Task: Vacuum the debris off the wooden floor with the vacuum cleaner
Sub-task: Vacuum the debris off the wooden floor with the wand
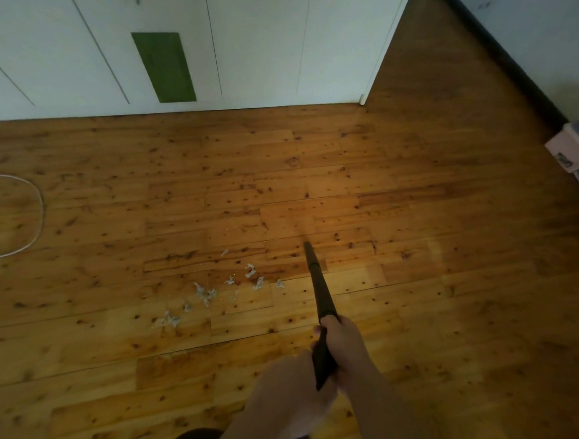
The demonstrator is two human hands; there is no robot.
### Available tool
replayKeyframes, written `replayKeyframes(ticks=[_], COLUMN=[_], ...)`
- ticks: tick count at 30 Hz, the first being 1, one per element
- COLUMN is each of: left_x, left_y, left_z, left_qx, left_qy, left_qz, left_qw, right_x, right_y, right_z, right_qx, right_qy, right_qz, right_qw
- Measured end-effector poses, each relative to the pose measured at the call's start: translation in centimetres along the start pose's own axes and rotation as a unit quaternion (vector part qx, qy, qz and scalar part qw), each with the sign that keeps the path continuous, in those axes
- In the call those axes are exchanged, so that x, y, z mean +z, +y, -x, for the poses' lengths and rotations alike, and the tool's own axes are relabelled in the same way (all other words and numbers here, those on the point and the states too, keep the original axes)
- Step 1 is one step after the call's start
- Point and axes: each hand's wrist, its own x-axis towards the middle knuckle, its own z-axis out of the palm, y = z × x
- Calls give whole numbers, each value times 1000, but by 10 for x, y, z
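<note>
Wand [322,291] gripped in 2 hands, debris [205,294] to its left.
I see the right hand [345,344] curled round the black shaft and the left hand [290,383] wrapped round it just behind. The nozzle tip points down at the wooden floor [417,246]. Pale scraps lie scattered near it, not touching.

The white cord [42,205] runs off the left edge, the pink box [571,152] off the right. The left hand [287,387] and right hand [346,344] hide part of the vacuum tube [320,285].
</note>
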Motion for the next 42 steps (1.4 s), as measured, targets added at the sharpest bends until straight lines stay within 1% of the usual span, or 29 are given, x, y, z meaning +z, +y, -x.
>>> replayKeyframes(ticks=[5,9,19,22,31,37,42], left_x=[-3,-5,-3,-1,-8,-14,-17], left_y=[17,29,57,63,58,54,51], left_z=[-10,-20,-66,-75,-97,-118,-139], left_qx=[-9,-2,17,31,27,33,29], left_qy=[9,8,10,31,57,68,57], left_qz=[-14,-8,8,-6,0,43,64], left_qw=[1000,1000,1000,999,998,996,996], right_x=[-7,-18,-53,-60,-49,-35,-32], right_y=[-14,-23,-54,-59,-73,-92,-101], right_z=[-11,-20,-56,-64,-84,-109,-127], right_qx=[2,3,-17,-21,-29,-50,-58], right_qy=[-28,-31,30,47,53,86,109], right_qz=[-10,-31,-29,-35,-28,38,87], right_qw=[1000,999,999,998,998,994,989])
